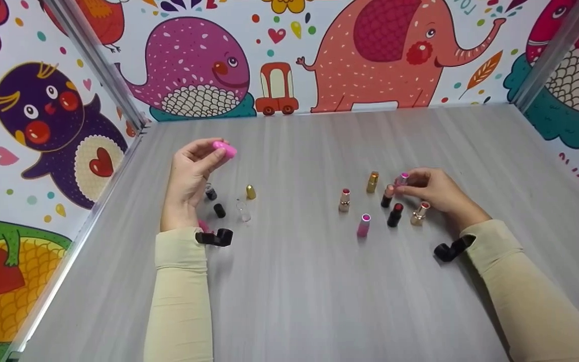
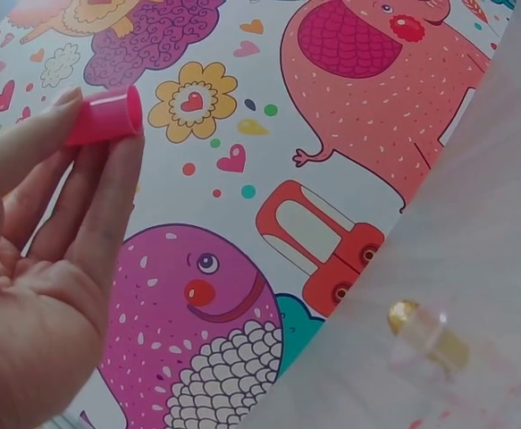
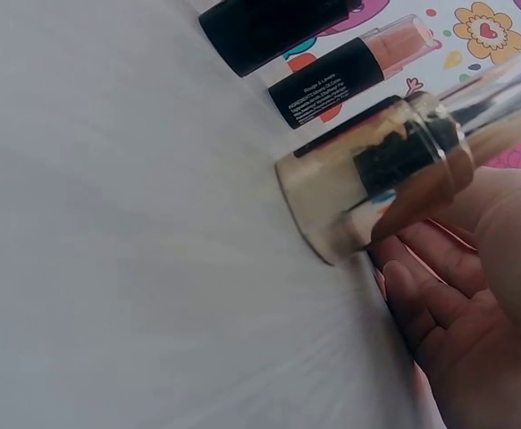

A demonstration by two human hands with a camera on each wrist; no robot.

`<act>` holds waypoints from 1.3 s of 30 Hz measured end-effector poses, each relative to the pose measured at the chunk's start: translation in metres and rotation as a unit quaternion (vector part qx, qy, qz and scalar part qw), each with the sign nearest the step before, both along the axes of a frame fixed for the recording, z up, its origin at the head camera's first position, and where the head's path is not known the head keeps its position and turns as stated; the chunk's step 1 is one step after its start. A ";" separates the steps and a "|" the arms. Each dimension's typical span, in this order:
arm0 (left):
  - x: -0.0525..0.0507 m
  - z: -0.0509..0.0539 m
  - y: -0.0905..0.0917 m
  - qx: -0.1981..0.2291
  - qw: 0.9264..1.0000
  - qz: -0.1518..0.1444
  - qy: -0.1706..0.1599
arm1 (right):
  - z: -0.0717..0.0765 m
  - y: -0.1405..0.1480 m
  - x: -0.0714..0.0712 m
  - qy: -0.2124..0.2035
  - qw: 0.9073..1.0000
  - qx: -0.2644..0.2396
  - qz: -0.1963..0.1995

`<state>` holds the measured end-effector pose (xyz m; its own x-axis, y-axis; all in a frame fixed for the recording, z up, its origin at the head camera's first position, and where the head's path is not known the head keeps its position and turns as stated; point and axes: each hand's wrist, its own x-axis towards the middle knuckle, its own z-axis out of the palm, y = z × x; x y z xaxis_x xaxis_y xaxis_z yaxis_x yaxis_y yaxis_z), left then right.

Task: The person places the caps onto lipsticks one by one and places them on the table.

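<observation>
Up off the table at the left, my left hand (image 1: 187, 173) pinches a bright pink lipstick cap (image 1: 225, 149) between thumb and fingertips. The cap's open end (image 2: 135, 111) faces right in the left wrist view. My right hand (image 1: 435, 190) holds a pink lipstick (image 1: 403, 179) with a silver collar, thumb and finger on its sides. In the right wrist view a gold lipstick (image 3: 349, 170) stands in front and hides that hold. Close to this hand stand a black lipstick with a peach tip (image 1: 387, 197), a black one with a red tip (image 1: 395, 216) and a gold one (image 1: 419, 214).
More uncapped lipsticks stand upright: a gold one (image 1: 372, 182), a rose-gold one (image 1: 344, 201) and a pink one (image 1: 364, 225). By my left wrist lie a gold cap (image 1: 251, 191), a black cap (image 1: 219, 210) and a clear cap (image 1: 244, 211). Printed walls border the table.
</observation>
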<state>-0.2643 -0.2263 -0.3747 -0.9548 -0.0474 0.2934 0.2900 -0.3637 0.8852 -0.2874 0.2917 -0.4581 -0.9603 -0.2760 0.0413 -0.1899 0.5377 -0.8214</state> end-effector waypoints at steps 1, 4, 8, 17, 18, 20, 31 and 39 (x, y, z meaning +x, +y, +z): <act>0.000 0.001 0.001 -0.004 1.000 0.000 0.000 | 0.001 0.000 0.000 -0.001 1.000 0.000 0.000; 0.000 0.002 0.003 -0.014 1.000 0.002 -0.002 | 0.003 0.000 0.001 -0.004 1.000 0.000 -0.002; 0.000 0.003 0.005 -0.020 1.000 0.000 -0.003 | 0.008 0.002 0.001 -0.001 1.000 0.014 -0.015; 0.001 0.006 0.006 -0.027 1.000 -0.002 -0.002 | 0.019 0.009 0.003 -0.028 0.998 -0.019 -0.053; 0.001 0.006 0.006 -0.028 1.000 0.000 -0.001 | 0.020 0.009 0.004 -0.026 0.998 -0.022 -0.054; 0.002 0.006 0.006 -0.031 1.000 0.003 0.000 | 0.024 0.010 0.005 -0.021 0.998 -0.020 -0.057; 0.004 0.009 0.009 -0.045 0.999 -0.001 -0.002 | 0.051 0.010 0.011 0.001 0.995 0.009 -0.096; 0.004 0.010 0.010 -0.054 0.999 0.002 -0.006 | 0.065 0.005 0.014 0.006 0.990 0.028 -0.136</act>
